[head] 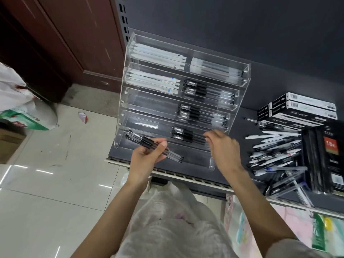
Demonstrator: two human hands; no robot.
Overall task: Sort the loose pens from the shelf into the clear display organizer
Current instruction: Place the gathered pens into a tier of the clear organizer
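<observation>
Left hand [149,155]: grasping a bundle of black-capped gel pens [154,148] in front of the organizer's lowest tier. Right hand [221,146]: fingers loosely curled at the fourth tier's right compartment, holding nothing visible. Clear display organizer [245,71]: upper tiers stocked with white pens and black pens; several left compartments bare. Loose pens [275,155]: sizeable mixed pile on the shelf [297,200], right. Progress judged roughly halfway
</observation>
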